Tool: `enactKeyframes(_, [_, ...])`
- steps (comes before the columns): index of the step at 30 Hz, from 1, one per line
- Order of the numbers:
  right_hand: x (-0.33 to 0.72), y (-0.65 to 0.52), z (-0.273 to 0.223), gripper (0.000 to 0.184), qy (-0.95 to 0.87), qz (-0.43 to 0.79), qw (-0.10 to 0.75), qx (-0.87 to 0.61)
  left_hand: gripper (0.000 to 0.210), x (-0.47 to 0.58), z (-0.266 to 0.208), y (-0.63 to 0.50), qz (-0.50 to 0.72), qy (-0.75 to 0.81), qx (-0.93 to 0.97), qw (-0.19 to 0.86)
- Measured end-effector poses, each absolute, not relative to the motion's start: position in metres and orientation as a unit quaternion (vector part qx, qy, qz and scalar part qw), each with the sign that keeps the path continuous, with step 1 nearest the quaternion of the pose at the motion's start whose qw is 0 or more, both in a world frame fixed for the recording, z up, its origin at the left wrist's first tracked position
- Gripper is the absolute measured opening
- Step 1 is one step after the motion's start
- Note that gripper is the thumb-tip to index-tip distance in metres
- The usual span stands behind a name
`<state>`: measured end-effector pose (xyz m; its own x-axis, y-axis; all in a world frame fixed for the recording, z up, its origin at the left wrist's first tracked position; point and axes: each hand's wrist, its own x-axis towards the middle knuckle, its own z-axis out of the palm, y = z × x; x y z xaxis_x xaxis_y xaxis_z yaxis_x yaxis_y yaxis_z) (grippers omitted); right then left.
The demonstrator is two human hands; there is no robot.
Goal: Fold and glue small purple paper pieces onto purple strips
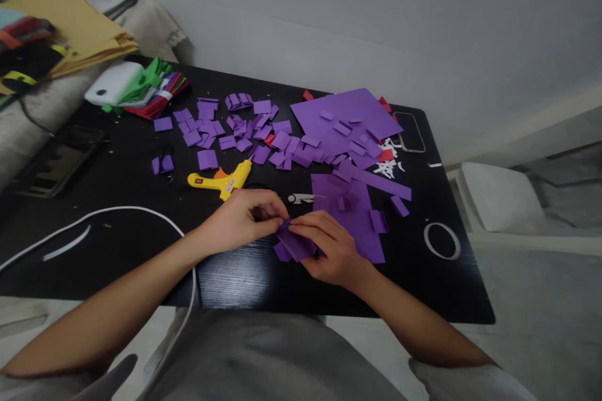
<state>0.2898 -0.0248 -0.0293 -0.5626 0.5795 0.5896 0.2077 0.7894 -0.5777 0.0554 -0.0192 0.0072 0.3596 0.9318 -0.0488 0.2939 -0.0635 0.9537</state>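
Observation:
Between my two hands is a folded purple paper piece (297, 245), held above the front part of the black table. My left hand (242, 218) pinches its upper left edge with thumb and forefinger. From the right, my right hand (332, 247) grips the same piece, its fingertips close to the left ones. A yellow glue gun (221, 182) lies just beyond my left hand. Scissors (301, 198) rest behind the fingers, their handles partly hidden. Under and beside my right hand lies a purple sheet (364, 232) with small folded pieces on it.
Many small folded purple pieces (235, 125) are scattered across the table's back half. A larger purple sheet (348, 116) lies at the back right, near white paper scraps (388, 163). A tape ring (442, 240) sits at right. A white cable (126, 207) loops across the left side.

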Motion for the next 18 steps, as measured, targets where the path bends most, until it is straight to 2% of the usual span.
enactKeyframes(7, [0.289, -0.024, -0.020, 0.054, -0.849, 0.263, 0.389, -0.242, 0.009, 0.054, 0.007, -0.019, 0.330, 0.475, 0.647, 0.498])
enactKeyframes(10, [0.293, -0.023, -0.015, 0.060, -0.847, 0.304, 0.372, -0.227, 0.009, 0.053, 0.006, -0.020, 0.351, 0.484, 0.641, 0.480])
enactKeyframes(13, [0.296, -0.021, -0.014, 0.063, -0.812, 0.374, 0.397, -0.210, 0.009, 0.053, 0.006, -0.020, 0.373, 0.485, 0.649, 0.451])
enactKeyframes(16, [0.295, -0.019, -0.017, 0.042, -0.742, 0.429, 0.442, -0.265, 0.008, 0.054, 0.006, -0.021, 0.381, 0.487, 0.667, 0.416])
enactKeyframes(18, [0.293, -0.018, -0.017, 0.024, -0.718, 0.407, 0.458, -0.330, 0.006, 0.053, 0.006, -0.021, 0.380, 0.477, 0.694, 0.382])
